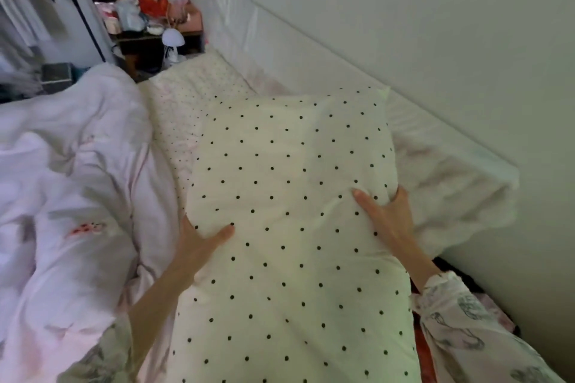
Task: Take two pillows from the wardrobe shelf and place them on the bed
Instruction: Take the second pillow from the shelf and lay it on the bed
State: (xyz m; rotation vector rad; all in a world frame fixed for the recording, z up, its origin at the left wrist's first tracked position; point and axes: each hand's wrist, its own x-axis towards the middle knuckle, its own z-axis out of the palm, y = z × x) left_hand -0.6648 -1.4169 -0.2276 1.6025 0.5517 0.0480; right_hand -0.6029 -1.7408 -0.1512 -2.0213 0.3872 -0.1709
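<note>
A large cream pillow with black polka dots (289, 196) fills the middle of the view, held over the head end of the bed (435, 177). My left hand (199, 242) grips its left edge, thumb on top. My right hand (389, 218) grips its right edge, fingers pressed into the fabric. A second pillow with finer dots (189, 93) lies flat on the bed beyond it, partly covered by the held pillow.
A rumpled pale pink duvet (71, 190) covers the left side of the bed. A white headboard (280, 40) runs along the grey wall. At the far left stand a cluttered nightstand with a white mushroom lamp (172, 40) and an open wardrobe (28, 15).
</note>
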